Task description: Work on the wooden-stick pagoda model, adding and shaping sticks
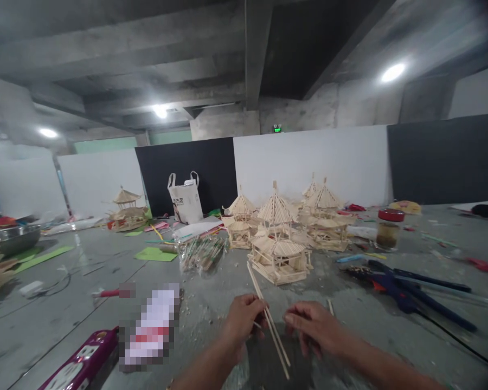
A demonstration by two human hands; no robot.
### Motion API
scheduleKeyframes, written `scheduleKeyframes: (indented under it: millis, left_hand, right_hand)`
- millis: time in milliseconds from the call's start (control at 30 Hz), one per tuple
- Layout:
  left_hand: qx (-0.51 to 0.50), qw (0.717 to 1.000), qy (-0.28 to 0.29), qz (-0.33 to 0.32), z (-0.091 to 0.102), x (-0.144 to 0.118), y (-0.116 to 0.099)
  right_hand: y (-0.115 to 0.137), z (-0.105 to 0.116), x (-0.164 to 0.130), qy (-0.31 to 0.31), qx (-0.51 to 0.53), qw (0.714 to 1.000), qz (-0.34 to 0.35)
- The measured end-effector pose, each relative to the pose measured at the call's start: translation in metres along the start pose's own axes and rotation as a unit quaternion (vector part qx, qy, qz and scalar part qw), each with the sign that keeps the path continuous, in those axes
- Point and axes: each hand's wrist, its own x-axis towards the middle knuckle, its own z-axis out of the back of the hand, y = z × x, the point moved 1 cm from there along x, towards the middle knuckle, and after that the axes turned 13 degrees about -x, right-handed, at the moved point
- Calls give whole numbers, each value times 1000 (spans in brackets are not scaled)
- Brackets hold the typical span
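Observation:
My left hand (246, 319) pinches two long thin wooden sticks (275, 338) between thumb and fingers; they slant from the model's base down toward me. A short stick end also pokes out below its fingertips. Just right of the sticks is my right hand (311, 325), apart from them, thumb and forefinger drawn together and the other fingers curled down. Whether anything small is between them is hidden. Behind it, another stick (331, 307) shows partly. Straight ahead stands a two-tiered pavilion model (280, 244) of wooden sticks with a pointed roof.
More pavilion models (325, 219) stand behind. A plastic bag of sticks (203, 252) lies left of centre. At right are dark blue glue guns (402, 290) with a cord and a red-lidded jar (388, 230). A purple power strip (85, 360) and red-handled tool (109, 293) lie left.

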Motion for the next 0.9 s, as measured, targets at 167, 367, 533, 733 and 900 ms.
scheduleKeyframes:
  millis: [167,367,533,733,900]
  left_hand:
    - [-30,999,21,-15,-6,8,0]
    - [-73,996,53,-18,-7,6,5]
    - [-89,994,62,-25,-6,4,6]
    - [-81,994,66,-36,-6,6,6]
    - [-70,994,77,-45,-6,8,8]
  right_hand:
    - [-1,-8,3,71,51,996,-11]
    - [-6,-13,-2,85,98,991,-19]
    - [-4,-13,-9,96,113,989,-20]
    - [-1,-14,-13,99,122,987,-13]
    - [-7,-14,-15,102,114,988,-11]
